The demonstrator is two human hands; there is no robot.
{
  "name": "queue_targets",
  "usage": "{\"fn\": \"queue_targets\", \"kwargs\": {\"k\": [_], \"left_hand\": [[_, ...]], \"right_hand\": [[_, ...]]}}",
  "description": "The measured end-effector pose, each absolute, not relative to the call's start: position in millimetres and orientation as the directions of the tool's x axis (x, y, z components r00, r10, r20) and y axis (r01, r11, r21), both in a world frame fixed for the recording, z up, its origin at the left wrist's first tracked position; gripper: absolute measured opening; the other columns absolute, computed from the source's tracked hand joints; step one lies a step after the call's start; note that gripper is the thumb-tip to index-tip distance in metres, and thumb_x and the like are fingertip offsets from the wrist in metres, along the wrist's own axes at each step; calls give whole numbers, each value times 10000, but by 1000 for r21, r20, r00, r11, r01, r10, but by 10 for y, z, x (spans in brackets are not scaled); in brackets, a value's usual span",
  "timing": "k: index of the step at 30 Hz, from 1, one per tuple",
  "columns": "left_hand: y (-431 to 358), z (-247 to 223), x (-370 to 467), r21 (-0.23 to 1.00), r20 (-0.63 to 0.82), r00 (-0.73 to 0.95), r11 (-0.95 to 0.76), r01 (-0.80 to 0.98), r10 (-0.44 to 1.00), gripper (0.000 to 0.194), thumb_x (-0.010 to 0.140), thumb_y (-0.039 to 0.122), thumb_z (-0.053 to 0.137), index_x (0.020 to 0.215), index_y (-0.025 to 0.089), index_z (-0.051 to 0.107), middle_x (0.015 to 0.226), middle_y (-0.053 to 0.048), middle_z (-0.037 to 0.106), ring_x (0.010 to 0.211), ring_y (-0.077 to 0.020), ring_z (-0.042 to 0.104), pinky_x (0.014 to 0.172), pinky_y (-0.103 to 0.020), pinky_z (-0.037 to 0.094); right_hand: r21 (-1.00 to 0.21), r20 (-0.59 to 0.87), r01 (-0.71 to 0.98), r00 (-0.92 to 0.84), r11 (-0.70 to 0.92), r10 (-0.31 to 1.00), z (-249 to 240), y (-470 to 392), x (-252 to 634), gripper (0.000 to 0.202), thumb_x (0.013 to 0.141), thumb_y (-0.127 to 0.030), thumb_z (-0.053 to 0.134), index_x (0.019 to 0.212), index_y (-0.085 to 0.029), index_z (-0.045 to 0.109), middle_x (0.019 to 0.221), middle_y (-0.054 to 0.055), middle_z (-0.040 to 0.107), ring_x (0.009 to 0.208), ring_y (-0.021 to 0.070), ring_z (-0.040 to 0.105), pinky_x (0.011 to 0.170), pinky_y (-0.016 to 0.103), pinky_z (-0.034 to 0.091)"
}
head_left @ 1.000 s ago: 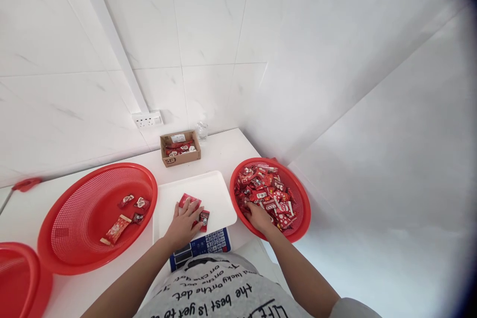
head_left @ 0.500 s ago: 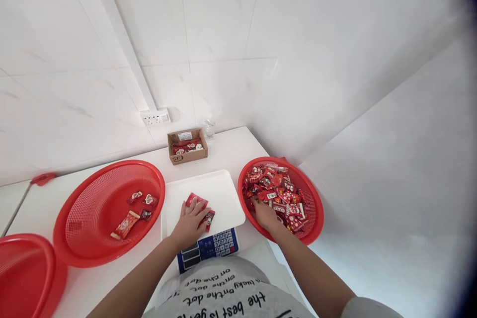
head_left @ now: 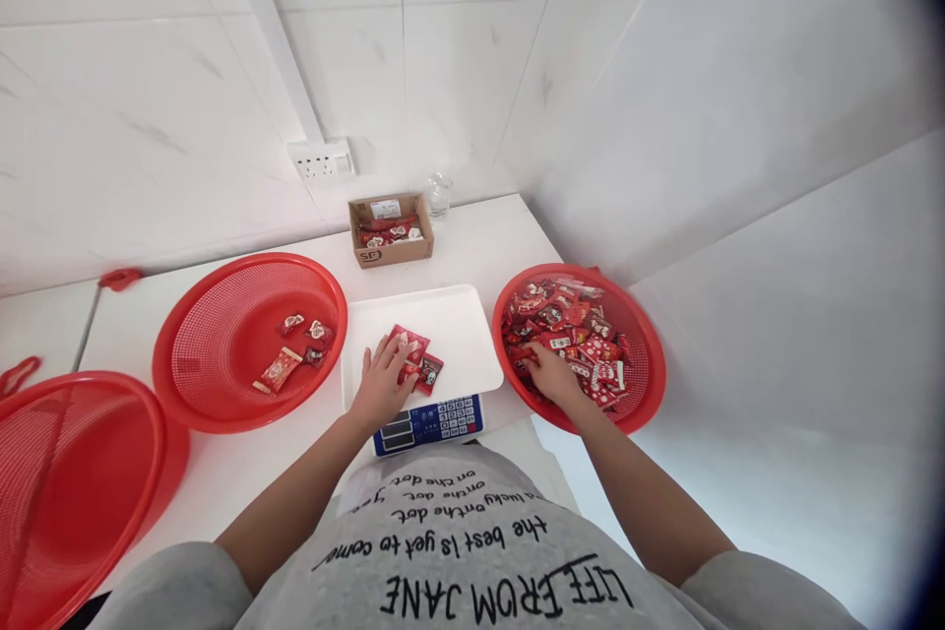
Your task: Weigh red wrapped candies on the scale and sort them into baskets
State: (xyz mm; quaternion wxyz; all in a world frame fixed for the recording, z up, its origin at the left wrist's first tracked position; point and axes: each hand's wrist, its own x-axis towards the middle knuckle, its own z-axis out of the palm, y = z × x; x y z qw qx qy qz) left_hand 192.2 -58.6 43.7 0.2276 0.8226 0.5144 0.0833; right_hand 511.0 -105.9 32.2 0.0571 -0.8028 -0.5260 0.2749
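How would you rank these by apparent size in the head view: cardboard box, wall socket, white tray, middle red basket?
1. Middle red basket
2. White tray
3. Cardboard box
4. Wall socket

red baskets point(head_left: 240, 340), white tray point(head_left: 462, 335), white-dotted red wrappers point(head_left: 599, 348)

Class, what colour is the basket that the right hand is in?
The basket is plain red, best seen in the head view.

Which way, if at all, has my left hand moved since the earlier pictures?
Yes, slightly left: your left hand now lies farther from the right edge of the white tray.
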Motion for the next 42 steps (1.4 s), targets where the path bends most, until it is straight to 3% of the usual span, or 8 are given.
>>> {"fn": "queue_targets", "kwargs": {"k": [17,19,22,26,30,33,37,42], "left_hand": [[-615,394,1774,479,-100,408,-316,819,907,473,834,301,470,1295,200,443,1454,-104,317,1364,-311,175,1070,-548,201],[-606,390,1773,496,-91,389,-297,816,917,466,834,321,473,1282,196,457,1449,-110,324,1363,-319,175,1069,-556,193],[-594,468,1816,568,-54,381,-285,772,923,456,836,346,476,1262,182,473,1432,-117,353,1362,-306,184,1078,-540,185],[-588,730,2006,742,-29,391,-242,625,920,437,843,360,469,1239,176,486,1364,-113,449,1321,-251,303,1072,-452,265],[-605,958,2256,922,-161,461,-34,387,873,440,837,402,472,1219,186,503,1165,-94,602,1095,-219,544,940,-380,424],[-640,1010,2335,951,-285,529,169,258,799,372,819,438,488,1069,180,584,936,-59,652,865,-187,609,764,-324,492],[-689,977,2208,899,-438,383,394,192,813,341,749,477,568,895,169,582,759,-13,608,671,-138,573,603,-260,464],[-707,959,1894,894,-446,203,424,143,872,327,719,495,584,777,177,535,672,22,562,574,-97,503,542,-220,406]], "right_hand": [[-674,-126,589,503,-446,855,784,-962,5059,272,753,-338,492,980,-216,579,950,59,652,879,230,580,825,399,420],[-773,-141,483,500,-411,854,852,-913,4983,257,738,-347,520,955,-223,575,942,45,647,864,216,585,827,398,433],[-917,-292,136,414,-376,862,916,-869,4785,268,701,-367,581,928,-228,556,919,23,640,810,178,597,775,362,480],[-893,-440,-161,126,-420,889,983,-866,4435,287,634,-355,674,853,-215,551,879,1,631,795,143,592,744,318,492],[-885,-437,-106,-148,-453,887,1059,-904,4132,287,637,-342,689,860,-203,575,823,-13,611,758,125,581,705,292,485],[-897,-421,-43,-218,-440,880,1074,-946,4009,278,660,-336,667,882,-197,573,805,-18,595,744,120,575,673,272,488],[-894,-447,53,-142,-444,883,1006,-989,4002,260,685,-344,640,877,-194,549,783,-15,590,713,128,581,594,255,494],[-886,-462,32,8,-462,887,873,-960,4075,235,714,-333,605,897,-199,545,885,14,618,782,146,611,664,288,519]]}}
